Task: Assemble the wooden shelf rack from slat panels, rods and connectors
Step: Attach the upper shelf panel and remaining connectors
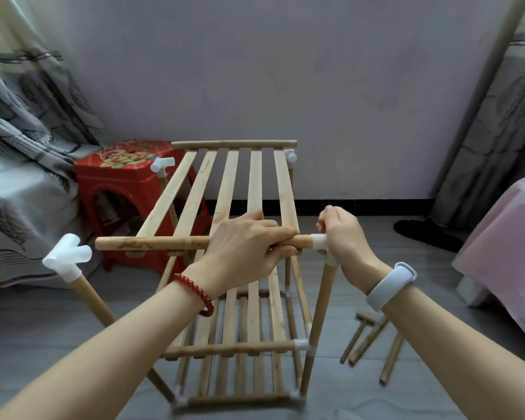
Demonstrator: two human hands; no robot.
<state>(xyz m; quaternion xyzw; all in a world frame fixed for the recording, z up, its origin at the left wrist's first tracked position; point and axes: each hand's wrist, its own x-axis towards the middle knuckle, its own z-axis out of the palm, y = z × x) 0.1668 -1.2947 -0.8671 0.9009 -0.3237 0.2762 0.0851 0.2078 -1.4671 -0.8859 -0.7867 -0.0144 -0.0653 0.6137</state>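
A partly built wooden rack stands on the floor with two lower slat shelves (243,348) fitted. A top slat panel (225,189) lies across the uprights. My left hand (249,247) grips the panel's near end rod (152,243). The right tip of that rod sits in a white connector (319,241) on the near right upright (320,316). My right hand (346,237) is closed around that connector. The near left upright leans outward, its white connector (67,257) free. Two far connectors, one at the far left (162,164) and one at the far right (290,156), stand apart from the panel's far rod.
A red plastic stool (128,183) stands behind the rack at the left. Loose wooden rods and a small mallet (373,341) lie on the floor at the right. Curtains hang on both sides; a pink bed cover (506,247) is at the right edge.
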